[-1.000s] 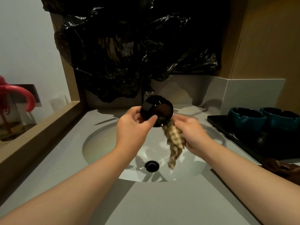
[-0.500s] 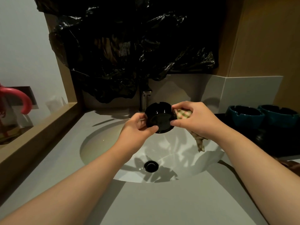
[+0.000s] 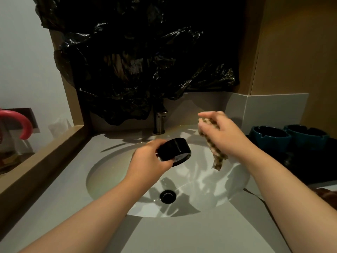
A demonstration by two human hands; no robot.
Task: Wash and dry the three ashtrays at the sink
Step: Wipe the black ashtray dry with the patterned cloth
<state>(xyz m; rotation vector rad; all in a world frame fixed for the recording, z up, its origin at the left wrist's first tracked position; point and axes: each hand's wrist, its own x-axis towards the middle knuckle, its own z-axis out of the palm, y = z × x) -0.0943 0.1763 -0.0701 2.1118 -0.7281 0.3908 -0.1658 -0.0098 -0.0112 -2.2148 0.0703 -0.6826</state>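
Observation:
My left hand (image 3: 148, 159) grips a round black ashtray (image 3: 174, 150) over the white sink basin (image 3: 113, 172), tilted so its underside faces up and toward me. My right hand (image 3: 221, 133) holds a checked cloth (image 3: 212, 141) to the right of the ashtray, apart from it, with the cloth's tail hanging down over the basin. Two teal ashtrays, one (image 3: 269, 136) and the other (image 3: 308, 136), stand side by side on a dark tray (image 3: 310, 167) at the right.
A metal tap (image 3: 160, 122) stands behind the basin, with no water visibly running. The black drain (image 3: 167, 196) sits at the basin's bottom. Black plastic sheeting (image 3: 142, 61) covers the wall above. A pink handle (image 3: 20, 123) shows at far left. A brown object (image 3: 326, 195) lies at right edge.
My right hand with the cloth has lifted off the ashtray and moved up and right. My left hand has lowered the ashtray and turned its underside up.

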